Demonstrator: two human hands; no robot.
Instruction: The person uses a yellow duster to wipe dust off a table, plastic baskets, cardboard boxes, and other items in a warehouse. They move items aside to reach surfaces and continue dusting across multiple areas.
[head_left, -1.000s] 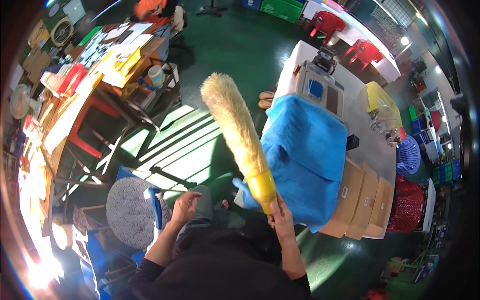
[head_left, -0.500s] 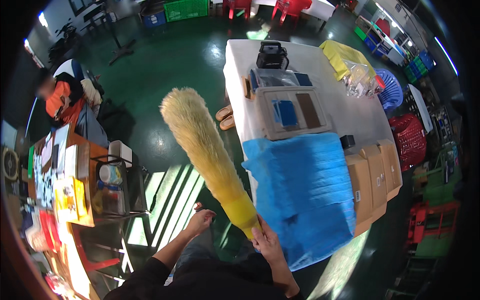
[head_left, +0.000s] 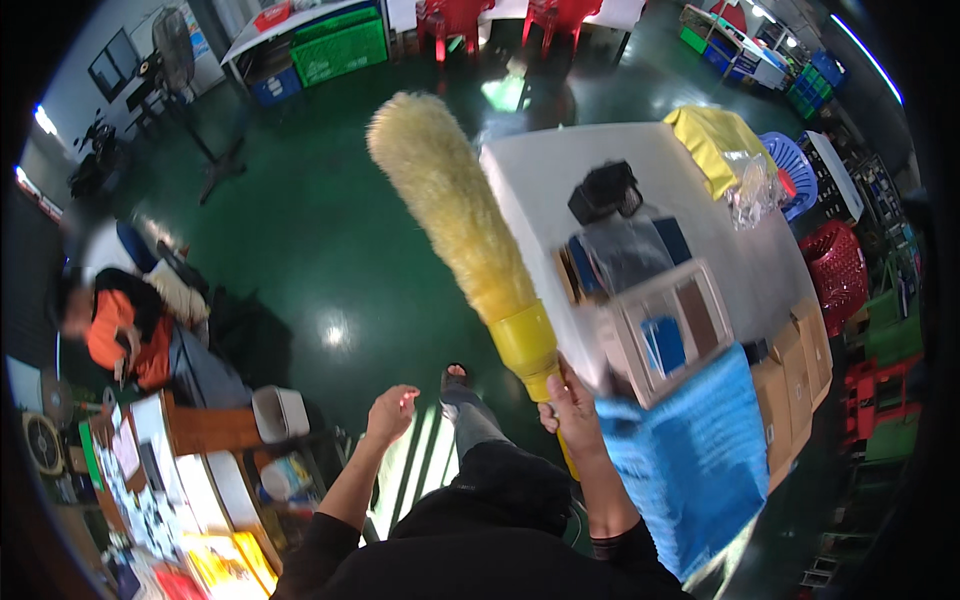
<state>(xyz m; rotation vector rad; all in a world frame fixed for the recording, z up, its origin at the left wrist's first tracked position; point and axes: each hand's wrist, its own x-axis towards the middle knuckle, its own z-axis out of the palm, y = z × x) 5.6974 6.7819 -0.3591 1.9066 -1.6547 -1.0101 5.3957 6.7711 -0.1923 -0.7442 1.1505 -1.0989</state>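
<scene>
My right hand [head_left: 573,408] is wrapped round the yellow handle of a fluffy duster [head_left: 455,205]. The duster's long pale-yellow head points up and away to the left, above the floor beside the table's left edge. A thick yellow collar [head_left: 524,343] joins head and handle, and the thin handle end shows below my hand. Out to the left, my left hand [head_left: 390,415] hangs in the air with loosely bent fingers and no visible thing in it.
At right stands a white-covered table [head_left: 730,250] bearing a blue cloth [head_left: 690,450], a grey tray [head_left: 668,330], a black device [head_left: 606,190] and cardboard boxes [head_left: 790,400]. A seated person in orange [head_left: 135,330] is at left, by a cluttered desk [head_left: 205,425].
My view has shifted forward, and the table now lies lower and tilted on the right. The duster is still in my right hand. One foot has come into view ahead.
</scene>
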